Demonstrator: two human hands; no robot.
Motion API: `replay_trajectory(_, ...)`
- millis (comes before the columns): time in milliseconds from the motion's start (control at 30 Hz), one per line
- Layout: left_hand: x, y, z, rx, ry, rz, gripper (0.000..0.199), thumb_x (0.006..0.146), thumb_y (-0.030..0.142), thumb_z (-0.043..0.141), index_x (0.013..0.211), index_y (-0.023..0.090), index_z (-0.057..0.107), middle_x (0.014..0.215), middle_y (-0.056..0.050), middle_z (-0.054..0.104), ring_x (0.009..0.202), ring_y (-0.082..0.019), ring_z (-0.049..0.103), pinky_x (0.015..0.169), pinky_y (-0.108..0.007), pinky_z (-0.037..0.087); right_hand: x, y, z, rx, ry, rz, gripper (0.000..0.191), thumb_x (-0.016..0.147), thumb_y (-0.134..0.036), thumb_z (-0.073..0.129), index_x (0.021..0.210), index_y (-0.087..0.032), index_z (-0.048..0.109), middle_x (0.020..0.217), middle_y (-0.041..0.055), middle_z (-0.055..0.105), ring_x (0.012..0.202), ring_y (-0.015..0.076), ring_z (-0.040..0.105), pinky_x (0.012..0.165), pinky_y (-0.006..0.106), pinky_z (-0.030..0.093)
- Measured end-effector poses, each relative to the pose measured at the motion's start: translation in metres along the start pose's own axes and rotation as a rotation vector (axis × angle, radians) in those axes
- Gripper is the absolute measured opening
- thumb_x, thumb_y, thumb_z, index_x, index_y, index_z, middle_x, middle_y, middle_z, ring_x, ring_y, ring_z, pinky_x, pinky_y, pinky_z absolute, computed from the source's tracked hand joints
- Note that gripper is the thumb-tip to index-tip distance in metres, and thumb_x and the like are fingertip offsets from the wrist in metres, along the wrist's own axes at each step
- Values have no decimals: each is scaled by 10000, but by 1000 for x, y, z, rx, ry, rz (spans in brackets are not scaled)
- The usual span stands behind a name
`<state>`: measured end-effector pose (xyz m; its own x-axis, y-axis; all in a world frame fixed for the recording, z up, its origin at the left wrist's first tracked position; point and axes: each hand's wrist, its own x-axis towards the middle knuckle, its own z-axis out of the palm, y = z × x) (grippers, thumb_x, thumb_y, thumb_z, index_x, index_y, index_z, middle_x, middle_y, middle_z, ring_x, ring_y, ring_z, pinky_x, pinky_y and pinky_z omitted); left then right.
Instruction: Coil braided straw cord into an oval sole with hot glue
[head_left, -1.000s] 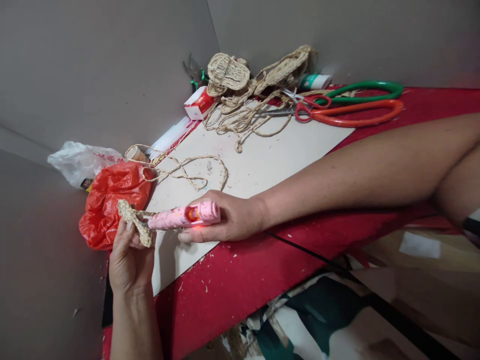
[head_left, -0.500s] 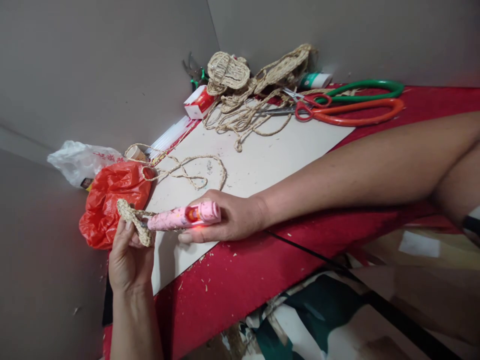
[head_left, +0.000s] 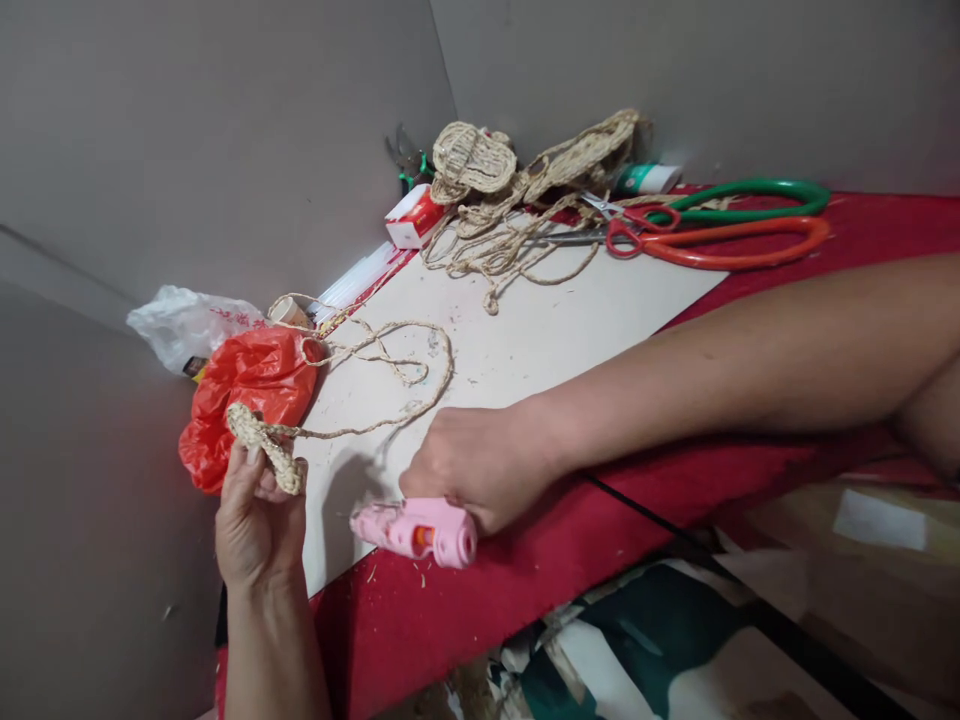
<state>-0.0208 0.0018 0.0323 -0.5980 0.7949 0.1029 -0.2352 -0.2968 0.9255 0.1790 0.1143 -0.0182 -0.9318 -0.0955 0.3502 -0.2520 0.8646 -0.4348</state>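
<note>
A small piece of braided straw rope (head_left: pixel 259 440) is pinched between the thumb and fingers of my left hand (head_left: pixel 261 525), raised in front of the red plastic bag. From this piece a thin twisted cord (head_left: pixel 360 432) runs off to the right and loops across the white board. My right hand (head_left: pixel 480 465) is closed round the handle of a pink hot glue gun (head_left: pixel 420 530), whose nozzle points left, apart from the braid. The fingers of that hand are mostly hidden behind its back.
The white board (head_left: pixel 525 340) lies on a red-covered table (head_left: pixel 465 610). Behind are coiled straw pieces (head_left: pixel 476 160), red-handled scissors (head_left: pixel 637 228), large shears with green and orange handles (head_left: pixel 750 250), pliers (head_left: pixel 409 165), a red-and-white box (head_left: pixel 414 217) and glue sticks (head_left: pixel 356 280). The red bag (head_left: pixel 262 375) sits left.
The glue gun has moved away from the braid, right and towards me, and its nozzle no longer meets the straw. My left hand stays nearly in place, still holding the braid.
</note>
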Motion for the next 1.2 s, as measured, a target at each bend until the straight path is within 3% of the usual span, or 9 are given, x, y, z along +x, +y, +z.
replay_trajectory(100, -3, 1, 4, 65, 36, 72, 186, 689, 144, 732, 858, 193, 672, 845, 11, 663, 700, -76, 601, 646, -160, 496, -1, -1, -1, -202, -196, 27, 196, 765, -317, 609, 851, -142, 625, 737, 57, 642, 576, 147, 507, 508, 291, 243)
replay_trajectory(267, -10, 1, 8, 96, -1, 124, 184, 712, 142, 721, 887, 186, 685, 900, -19, 663, 807, -107, 614, 730, -188, 503, -2, -4, -21, -185, -299, -38, 400, 712, -478, 698, 942, -155, 639, 884, 79, 648, 766, 192, 577, 575, 285, 335)
replay_trajectory(333, -12, 2, 8, 98, -6, 121, 238, 694, 129, 731, 921, 187, 686, 859, -15, 651, 783, -105, 608, 690, -177, 501, 1, -6, -32, -66, -175, -14, 321, 787, -418, 653, 957, -147, 641, 907, 74, 658, 795, 169, 582, 638, 272, 384)
replay_trajectory(467, -16, 4, 10, 103, -50, 97, 303, 668, 141, 758, 958, 190, 684, 793, -6, 633, 715, -108, 603, 649, -185, 506, 19, -7, -47, 235, 285, 45, 247, 902, -294, 519, 1028, -98, 600, 996, 88, 651, 890, 128, 580, 806, 258, 439)
replay_trajectory(567, -19, 3, 11, 114, -79, 75, 310, 656, 171, 778, 951, 184, 685, 834, -29, 656, 703, -115, 605, 622, -195, 503, 39, -4, -46, 451, 299, 34, 257, 922, -254, 491, 1130, -109, 537, 1096, 80, 611, 970, 108, 558, 857, 250, 442)
replay_trajectory(733, -17, 0, 6, 136, -94, 132, 298, 648, 178, 792, 926, 178, 686, 821, -21, 646, 664, -97, 572, 576, -173, 468, 58, 0, -38, 799, 104, 93, 196, 966, -267, 410, 899, -118, 519, 680, -10, 591, 628, 65, 555, 678, 212, 462)
replay_trajectory(833, -16, -2, 2, 173, -110, 185, 279, 647, 173, 796, 906, 175, 691, 820, -17, 645, 640, -81, 538, 543, -157, 437, 58, -2, -37, 960, 96, 178, 236, 950, -327, 459, 807, -141, 478, 517, -63, 521, 462, 48, 508, 530, 171, 431)
replay_trajectory(967, -16, -5, 3, 212, -127, 228, 260, 636, 174, 804, 872, 179, 694, 851, -24, 652, 673, -90, 537, 527, -153, 423, 58, -3, -36, 1069, 73, 298, 379, 884, -482, 535, 733, -138, 478, 453, -66, 513, 367, 39, 464, 433, 151, 417)
replay_trajectory(1200, -13, -12, 2, 250, -134, 244, 254, 639, 200, 804, 868, 179, 697, 825, -25, 648, 649, -97, 529, 527, -166, 440, 56, 1, -32, 1076, 31, 445, 489, 822, -578, 572, 658, -122, 503, 436, -30, 548, 344, 43, 473, 405, 153, 435)
